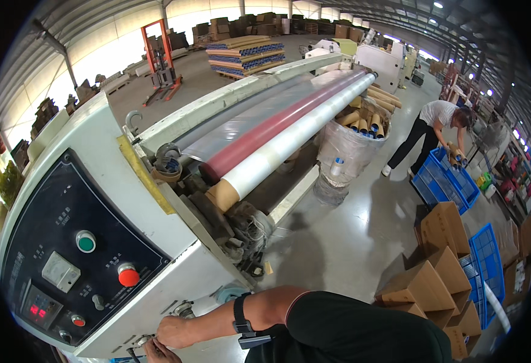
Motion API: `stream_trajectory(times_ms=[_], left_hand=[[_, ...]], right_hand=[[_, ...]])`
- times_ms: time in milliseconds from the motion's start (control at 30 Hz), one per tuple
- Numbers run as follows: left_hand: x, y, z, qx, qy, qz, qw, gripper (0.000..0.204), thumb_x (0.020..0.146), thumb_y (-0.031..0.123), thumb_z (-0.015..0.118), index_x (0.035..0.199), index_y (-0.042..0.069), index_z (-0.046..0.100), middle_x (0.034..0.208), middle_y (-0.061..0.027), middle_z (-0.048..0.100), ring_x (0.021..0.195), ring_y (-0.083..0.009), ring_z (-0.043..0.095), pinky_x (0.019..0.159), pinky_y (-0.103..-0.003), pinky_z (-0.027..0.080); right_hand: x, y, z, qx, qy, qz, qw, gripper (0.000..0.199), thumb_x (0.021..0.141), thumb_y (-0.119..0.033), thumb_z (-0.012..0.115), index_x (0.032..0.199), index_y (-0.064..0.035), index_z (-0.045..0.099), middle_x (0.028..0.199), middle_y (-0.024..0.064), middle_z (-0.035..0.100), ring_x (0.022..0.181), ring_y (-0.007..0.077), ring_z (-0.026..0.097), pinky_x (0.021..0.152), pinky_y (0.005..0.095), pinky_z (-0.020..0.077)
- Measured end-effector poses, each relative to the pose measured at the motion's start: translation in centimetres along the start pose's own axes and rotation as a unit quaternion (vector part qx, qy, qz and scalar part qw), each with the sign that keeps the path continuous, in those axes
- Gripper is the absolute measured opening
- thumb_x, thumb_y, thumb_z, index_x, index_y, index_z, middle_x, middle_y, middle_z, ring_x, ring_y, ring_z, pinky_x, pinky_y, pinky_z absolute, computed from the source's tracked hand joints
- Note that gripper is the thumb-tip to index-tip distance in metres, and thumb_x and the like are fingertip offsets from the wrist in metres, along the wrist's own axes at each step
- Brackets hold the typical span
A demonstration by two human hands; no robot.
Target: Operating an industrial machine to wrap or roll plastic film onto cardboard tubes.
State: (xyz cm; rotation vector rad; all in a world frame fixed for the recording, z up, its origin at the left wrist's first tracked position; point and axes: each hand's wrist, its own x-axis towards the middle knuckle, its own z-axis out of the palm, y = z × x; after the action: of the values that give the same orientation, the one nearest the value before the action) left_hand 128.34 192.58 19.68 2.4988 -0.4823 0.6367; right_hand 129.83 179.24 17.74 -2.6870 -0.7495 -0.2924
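At the lower edge, beside the white front panel of a film-winding machine (pixel 120 302), my two hands work close together. My right hand (pixel 174 332) is closed, its fingers curled and largely hidden, next to a small metal fitting (pixel 144 340). My left hand (pixel 159 352) is just below, only partly in view, with fingertips pinched by that fitting; what they grip is too small to make out. A black cable or lever (pixel 133 356) hangs there. A larger round metal knob (pixel 184 310) sits above my right wrist. A black strap (pixel 242 314) is around my right forearm.
The control panel (pixel 78 242) has a green button (pixel 86 242) and a red one (pixel 129 276). Beyond are a white film roll (pixel 277 155) and a red roller (pixel 241 150). Cardboard boxes (pixel 419 284) stand right. A person (pixel 436 118) bends over a blue crate (pixel 443 184).
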Motion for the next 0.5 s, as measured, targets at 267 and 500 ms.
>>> stream_trajectory(times_ms=[267,500], left_hand=[[0.0,0.6,-0.2,-0.005,-0.011,0.008,1.000,0.024,0.092,0.026,0.057,0.090,0.003,0.065,0.081,-0.0159,0.065,0.069,-0.0354,0.062,0.061,-0.041,0.049],[0.0,1.2,-0.4,-0.002,0.011,0.003,1.000,0.023,0.091,0.024,0.058,0.087,0.003,0.066,0.080,-0.0171,0.065,0.069,-0.0356,0.062,0.061,-0.042,0.050]], right_hand=[[-0.1,0.1,0.5,-0.012,-0.003,0.012,1.000,0.013,0.068,-0.015,0.060,0.065,-0.0053,0.068,0.068,0.0123,0.067,0.069,0.0275,0.067,0.060,0.0390,0.0520],[0.3,0.2,1.6,-0.012,0.037,0.000,0.999,0.013,0.067,-0.016,0.060,0.061,-0.0075,0.067,0.067,0.0111,0.067,0.066,0.0273,0.066,0.057,0.0390,0.0518]])
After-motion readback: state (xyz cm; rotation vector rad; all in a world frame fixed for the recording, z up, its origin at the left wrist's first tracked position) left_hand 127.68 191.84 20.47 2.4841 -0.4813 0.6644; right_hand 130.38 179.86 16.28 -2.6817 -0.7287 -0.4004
